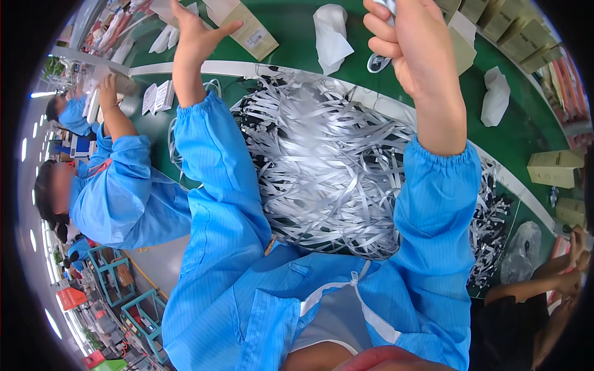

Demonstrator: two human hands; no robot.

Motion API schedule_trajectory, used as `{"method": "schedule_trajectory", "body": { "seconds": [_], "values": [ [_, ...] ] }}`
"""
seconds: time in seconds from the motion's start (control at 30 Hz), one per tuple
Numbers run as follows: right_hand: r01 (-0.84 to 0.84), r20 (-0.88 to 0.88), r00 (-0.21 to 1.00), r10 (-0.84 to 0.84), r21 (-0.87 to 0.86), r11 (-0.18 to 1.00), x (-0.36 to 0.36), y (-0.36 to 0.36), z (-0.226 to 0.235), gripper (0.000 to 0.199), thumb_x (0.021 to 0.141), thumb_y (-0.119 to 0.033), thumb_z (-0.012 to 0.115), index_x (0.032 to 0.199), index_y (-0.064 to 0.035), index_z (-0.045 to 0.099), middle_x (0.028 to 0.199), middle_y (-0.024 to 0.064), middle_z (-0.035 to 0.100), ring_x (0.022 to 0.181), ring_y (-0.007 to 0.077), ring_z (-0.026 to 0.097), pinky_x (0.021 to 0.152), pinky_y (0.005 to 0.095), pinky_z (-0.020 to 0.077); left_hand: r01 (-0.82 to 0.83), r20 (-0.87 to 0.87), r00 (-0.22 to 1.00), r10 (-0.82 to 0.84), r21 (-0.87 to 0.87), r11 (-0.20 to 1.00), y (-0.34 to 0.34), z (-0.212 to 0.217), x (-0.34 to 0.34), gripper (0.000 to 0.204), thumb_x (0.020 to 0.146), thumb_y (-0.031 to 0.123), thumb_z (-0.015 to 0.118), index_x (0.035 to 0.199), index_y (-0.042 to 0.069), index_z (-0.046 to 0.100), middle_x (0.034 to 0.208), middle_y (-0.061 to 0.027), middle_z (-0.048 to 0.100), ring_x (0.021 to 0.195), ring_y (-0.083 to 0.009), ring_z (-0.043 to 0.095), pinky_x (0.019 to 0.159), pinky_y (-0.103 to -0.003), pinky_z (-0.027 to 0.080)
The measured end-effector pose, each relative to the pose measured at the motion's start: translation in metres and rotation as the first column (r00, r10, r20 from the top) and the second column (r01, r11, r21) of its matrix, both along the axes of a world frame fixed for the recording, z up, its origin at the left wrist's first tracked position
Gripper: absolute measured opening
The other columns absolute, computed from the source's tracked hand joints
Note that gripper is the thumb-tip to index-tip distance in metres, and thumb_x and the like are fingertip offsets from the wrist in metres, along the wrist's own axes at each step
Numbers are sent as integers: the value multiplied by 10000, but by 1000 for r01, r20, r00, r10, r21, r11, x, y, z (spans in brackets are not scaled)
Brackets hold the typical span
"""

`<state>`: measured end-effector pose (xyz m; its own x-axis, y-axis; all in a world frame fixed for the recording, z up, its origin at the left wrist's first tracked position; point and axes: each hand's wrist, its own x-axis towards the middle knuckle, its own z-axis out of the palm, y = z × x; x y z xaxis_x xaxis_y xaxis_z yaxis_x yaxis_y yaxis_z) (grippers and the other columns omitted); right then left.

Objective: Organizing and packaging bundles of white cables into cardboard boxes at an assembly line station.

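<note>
My left hand is raised over the far side of the bench with its fingers apart and thumb stretched out. It is beside a tan carton with a white label, and I see nothing in its grasp. My right hand, farther right, has its fingers curled round a whitish strap, whose looped end hangs below them. Between my forearms lies a large tangled heap of silvery-white flat straps with small black ends.
A low pale ledge curves along the green bench. Crumpled white bags and tan cartons stand beyond it. A co-worker in blue sits at left. Another person's bare arm reaches in at lower right, near a clear plastic bag.
</note>
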<state>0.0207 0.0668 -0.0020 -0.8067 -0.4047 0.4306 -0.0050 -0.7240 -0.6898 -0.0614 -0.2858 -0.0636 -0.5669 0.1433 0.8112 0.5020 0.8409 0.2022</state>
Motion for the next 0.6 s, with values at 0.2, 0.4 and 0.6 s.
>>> {"method": "schedule_trajectory", "body": {
  "seconds": [0.2, 0.4, 0.6],
  "values": [
    [267, 121, 932, -341, 404, 875, 25, 8, 22, 500, 1098, -560, 396, 903, -104, 460, 675, -52, 291, 503, 42, 212, 422, 237, 130, 56, 403, 898, -176, 293, 955, 45, 19, 19, 884, 672, 188, 942, 1392, 9, 462, 1254, -128, 587, 1156, -255, 605, 967, -372, 499],
    [-125, -3, 992, 128, -233, 964, -2, 35, 4, 386, 1077, -415, 495, 968, -45, 526, 708, 5, 419, 539, 127, 355, 523, 281, 320, 217, 214, 951, -224, 54, 975, 109, 53, 47, 763, 583, 169, 979, 1194, 6, 551, 1009, -89, 527, 995, -253, 601, 883, -375, 500],
    [746, 45, 654, -756, -206, 633, 39, -23, 25, 449, 1120, -488, 392, 892, -103, 434, 722, -24, 375, 502, 52, 259, 438, 212, 209, 401, 426, 845, -324, -104, 910, 162, 69, 80, 841, 553, 251, 989, 1217, -7, 541, 1059, -128, 561, 987, -300, 608, 887, -385, 507]
  ]
}}
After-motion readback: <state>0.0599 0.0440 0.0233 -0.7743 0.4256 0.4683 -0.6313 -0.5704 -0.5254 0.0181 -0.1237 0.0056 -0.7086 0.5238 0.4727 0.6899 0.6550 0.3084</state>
